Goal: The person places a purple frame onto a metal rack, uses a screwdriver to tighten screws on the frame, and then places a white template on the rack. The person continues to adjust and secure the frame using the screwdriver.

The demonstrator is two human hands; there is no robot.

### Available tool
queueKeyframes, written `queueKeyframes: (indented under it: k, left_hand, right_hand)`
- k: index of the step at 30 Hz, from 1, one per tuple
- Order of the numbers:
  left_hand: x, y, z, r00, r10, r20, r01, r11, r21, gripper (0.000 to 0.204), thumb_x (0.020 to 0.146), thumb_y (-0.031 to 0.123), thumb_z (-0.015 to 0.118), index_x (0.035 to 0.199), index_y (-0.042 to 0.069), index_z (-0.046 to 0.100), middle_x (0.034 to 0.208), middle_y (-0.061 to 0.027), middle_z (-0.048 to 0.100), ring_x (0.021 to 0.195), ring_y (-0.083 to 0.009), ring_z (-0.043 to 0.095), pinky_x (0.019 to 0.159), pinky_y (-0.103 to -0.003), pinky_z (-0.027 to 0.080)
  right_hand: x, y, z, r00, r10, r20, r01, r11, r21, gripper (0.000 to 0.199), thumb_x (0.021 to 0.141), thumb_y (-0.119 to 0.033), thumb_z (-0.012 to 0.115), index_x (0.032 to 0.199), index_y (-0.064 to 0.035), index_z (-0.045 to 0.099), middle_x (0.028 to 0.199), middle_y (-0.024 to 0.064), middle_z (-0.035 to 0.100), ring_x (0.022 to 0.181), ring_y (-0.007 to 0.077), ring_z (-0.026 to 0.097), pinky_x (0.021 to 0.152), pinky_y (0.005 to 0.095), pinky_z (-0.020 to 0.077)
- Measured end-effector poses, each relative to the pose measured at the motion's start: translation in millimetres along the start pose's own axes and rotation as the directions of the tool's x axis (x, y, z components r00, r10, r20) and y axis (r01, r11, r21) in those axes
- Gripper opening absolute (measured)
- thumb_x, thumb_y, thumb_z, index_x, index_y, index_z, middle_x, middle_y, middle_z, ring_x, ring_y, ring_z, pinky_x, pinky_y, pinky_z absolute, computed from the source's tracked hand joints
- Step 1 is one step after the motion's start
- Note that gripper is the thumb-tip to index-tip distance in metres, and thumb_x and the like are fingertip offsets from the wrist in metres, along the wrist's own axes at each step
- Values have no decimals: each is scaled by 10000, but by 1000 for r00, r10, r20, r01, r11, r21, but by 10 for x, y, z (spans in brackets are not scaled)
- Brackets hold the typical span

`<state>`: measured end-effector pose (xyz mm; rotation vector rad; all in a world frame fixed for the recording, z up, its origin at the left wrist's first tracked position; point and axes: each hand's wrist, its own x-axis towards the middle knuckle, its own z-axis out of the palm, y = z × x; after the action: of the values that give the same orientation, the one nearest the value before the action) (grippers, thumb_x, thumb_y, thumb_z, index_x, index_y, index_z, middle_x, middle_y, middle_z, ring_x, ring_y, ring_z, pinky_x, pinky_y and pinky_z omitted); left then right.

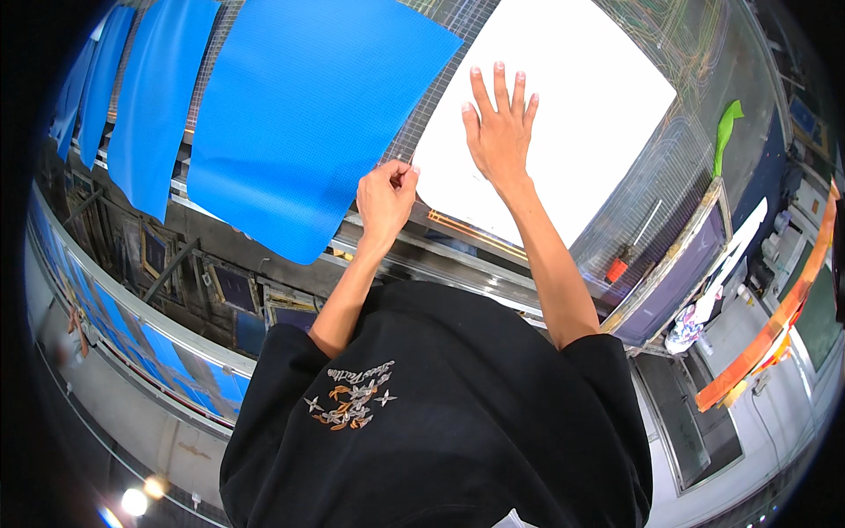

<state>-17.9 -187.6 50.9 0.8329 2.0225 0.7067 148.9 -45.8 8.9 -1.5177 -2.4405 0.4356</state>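
A large white sheet (572, 106) with rounded corners lies on the dark, grid-marked table top (629, 198). My right hand (502, 141) rests on it, palm down, with the fingers spread. At the sheet's near left corner my left hand (385, 202) is closed, thumb and forefinger pressed together. Its fingertips meet the sheet's edge, but whether they grip it cannot be made out. Just left of that hand, a blue textured sheet (308, 114) hangs partly over the table's front edge.
More blue sheets (158, 97) lie in a row to the left. Framed screens (233, 286) stand below the table. On the right are a red-handled tool (619, 267), a wood-edged frame (678, 264), a green strip (725, 136) and an orange strip (775, 326).
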Motion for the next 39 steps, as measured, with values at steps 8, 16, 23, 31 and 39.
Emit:
queueKeyframes:
  k: [8,16,23,31,39]
  left_hand:
    - [5,11,4,1000,25,-8,-25,999,29,227,961,181,770,865,-25,771,633,-94,685,551,-186,631,577,-369,477]
    - [6,-3,-5,999,45,-1,-45,998,38,227,973,165,768,860,-33,768,625,-80,687,554,-131,623,565,-342,468]
    - [16,-1,3,998,61,1,-61,996,61,224,967,163,770,864,-36,766,638,-87,696,553,-144,628,568,-343,472]
    - [23,23,21,998,55,-19,-54,996,76,241,965,175,763,861,-43,763,650,-100,700,556,-162,626,576,-358,479]
    - [32,40,-4,999,53,2,-53,994,95,231,953,180,752,839,-21,758,680,-146,718,603,-299,700,623,-429,530]
  right_hand:
    - [4,4,5,1000,6,11,-6,1000,0,589,1106,-366,547,1679,-262,461,1801,132,280,1663,470,157,1286,730,115]
    - [7,-1,-4,1000,13,28,-13,1000,2,590,1107,-368,547,1681,-263,459,1800,138,280,1667,467,141,1288,729,106]
    - [4,8,-1,1000,14,27,-14,1000,-2,595,1107,-370,545,1686,-270,449,1805,135,267,1667,464,142,1292,725,95]
    - [7,9,24,1000,12,10,-12,1000,-20,587,1110,-380,526,1684,-278,453,1803,128,276,1663,467,158,1290,727,105]
    - [-12,16,28,1000,15,14,-15,1000,3,596,1121,-400,494,1701,-284,420,1813,122,246,1668,468,134,1298,716,78]
